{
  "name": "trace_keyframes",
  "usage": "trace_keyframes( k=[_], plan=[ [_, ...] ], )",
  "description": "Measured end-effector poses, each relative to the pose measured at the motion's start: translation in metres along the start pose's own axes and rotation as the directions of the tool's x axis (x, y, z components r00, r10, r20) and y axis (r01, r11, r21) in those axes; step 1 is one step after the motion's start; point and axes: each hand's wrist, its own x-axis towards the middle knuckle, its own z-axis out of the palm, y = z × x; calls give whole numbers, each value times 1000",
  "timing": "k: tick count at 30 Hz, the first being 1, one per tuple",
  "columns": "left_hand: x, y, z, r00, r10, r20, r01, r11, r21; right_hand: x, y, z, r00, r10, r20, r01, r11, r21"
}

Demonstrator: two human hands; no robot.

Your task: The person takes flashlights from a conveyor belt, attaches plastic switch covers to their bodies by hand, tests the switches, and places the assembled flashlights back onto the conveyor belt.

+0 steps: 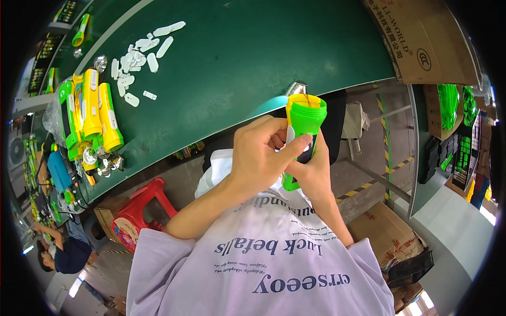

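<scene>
Both hands are closed on a green-and-yellow flashlight body (307, 117), held over my lap at the table's near edge. Its wide open end points away from me. A silver reflector (297, 88) sits just beyond that rim, with a thin wire running to the opening. My left hand (259, 152) grips the flashlight from the left, its thumb lying across the front and its fingers curled at the side. From the right, my right hand (315, 171) wraps the lower part, its fingers partly hidden behind the body. A white piece shows on the flashlight's left side.
Small white plastic parts (134, 59) lie scattered on the green table (221, 58). Several flashlights (90, 108) with loose reflectors are piled at its left. A cardboard box (421, 42) stands far right, a red stool (145, 208) below left. Another person (71, 255) is at the far left.
</scene>
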Motion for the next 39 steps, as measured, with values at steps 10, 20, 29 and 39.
trace_keyframes(
  k=[10, 20, 29, 39],
  plan=[
    [-3, -7, 4, 998, 56, -42, -53, 997, 56, -6, -1, 0, 999, 10, 32, -6, 992, -130],
    [1, 1, 5, 997, 3, -79, 0, 999, 44, -16, 10, -4, 981, 134, 137, -134, 991, -15],
    [8, -3, 4, 982, -72, -174, 75, 997, 8, -22, 4, 14, 981, 189, 51, -194, 975, 111],
    [17, -20, -14, 881, -250, 401, 431, 772, -467, -29, -9, 14, 899, 363, 247, -431, 835, 341]
  ],
)
